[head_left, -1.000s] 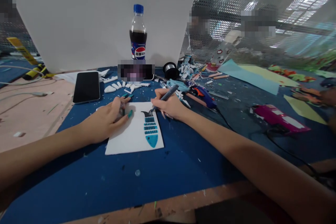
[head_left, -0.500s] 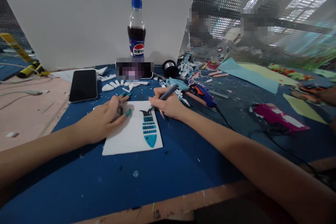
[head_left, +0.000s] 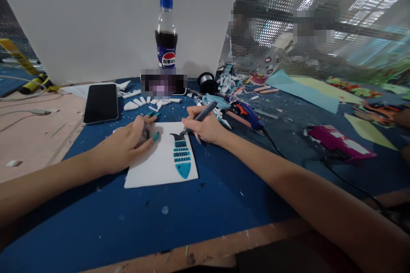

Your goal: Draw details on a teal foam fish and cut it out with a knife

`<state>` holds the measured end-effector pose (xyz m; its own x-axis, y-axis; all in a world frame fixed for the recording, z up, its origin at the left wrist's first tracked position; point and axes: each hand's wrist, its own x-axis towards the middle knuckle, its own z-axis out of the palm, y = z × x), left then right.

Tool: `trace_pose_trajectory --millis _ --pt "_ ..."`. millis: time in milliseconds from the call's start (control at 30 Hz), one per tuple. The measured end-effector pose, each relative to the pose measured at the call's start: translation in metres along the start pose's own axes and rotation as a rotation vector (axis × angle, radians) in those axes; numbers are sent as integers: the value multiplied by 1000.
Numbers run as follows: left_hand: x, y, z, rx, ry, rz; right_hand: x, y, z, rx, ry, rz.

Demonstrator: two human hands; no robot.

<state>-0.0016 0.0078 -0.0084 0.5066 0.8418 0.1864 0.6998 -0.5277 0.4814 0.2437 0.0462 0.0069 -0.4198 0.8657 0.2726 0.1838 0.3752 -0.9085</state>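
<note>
My right hand [head_left: 205, 127] is closed around a grey-blue marker pen [head_left: 206, 111], its tip at the dark tail of a fish-bone figure [head_left: 182, 155]. That figure has a blue head and striped blue and black bands. It lies along the right side of a white sheet [head_left: 153, 170]. My left hand [head_left: 130, 140] rests on the sheet's upper left, fingers bent, with long teal nails showing. A small dark piece [head_left: 147, 133] shows between its fingers; I cannot make out what it is.
Behind the sheet are white cut pieces [head_left: 141, 102], a dark phone [head_left: 101, 103], a cola bottle [head_left: 166, 42] and a wire spool [head_left: 207, 82]. To the right lie a blue glue gun [head_left: 248, 115] with a cord and a magenta device [head_left: 339, 143]. A blue mat [head_left: 134, 222] covers the table.
The view has shifted very slightly. My right hand keeps the marker at the tail of the fish, and my left hand stays on the sheet.
</note>
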Motion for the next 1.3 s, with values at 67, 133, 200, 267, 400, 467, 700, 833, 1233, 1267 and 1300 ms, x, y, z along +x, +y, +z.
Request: trace_pose_trajectory --millis 67,133,200,267,400,467,700,833,1233,1267,1300 --pt "0 1 0 12 -3 1 0 0 0 0 -36 20" --pt "0 2 -1 17 -16 -7 -1 -1 -1 20 -64 32" --pt "0 4 -2 12 -19 -13 -1 -1 -2 44 -80 46" --pt "1 5 -3 6 -16 -15 -1 -2 -2 57 -101 57" --pt "2 7 -3 14 -21 -9 0 -1 -1 33 -42 10" --pt "2 7 -3 17 -17 -6 1 0 0 23 -5 -7" --pt "2 7 -3 25 -20 1 1 -1 0 7 -6 -16" --pt "1 5 -2 31 19 20 0 0 0 15 -48 -3" --pt "3 8 -4 16 -28 3 6 14 -1 -46 77 -103" --pt "3 9 -4 15 -38 -9 6 13 -1 -46 72 -101" --pt "3 9 -5 15 -48 -21 5 11 0 -44 60 -91"
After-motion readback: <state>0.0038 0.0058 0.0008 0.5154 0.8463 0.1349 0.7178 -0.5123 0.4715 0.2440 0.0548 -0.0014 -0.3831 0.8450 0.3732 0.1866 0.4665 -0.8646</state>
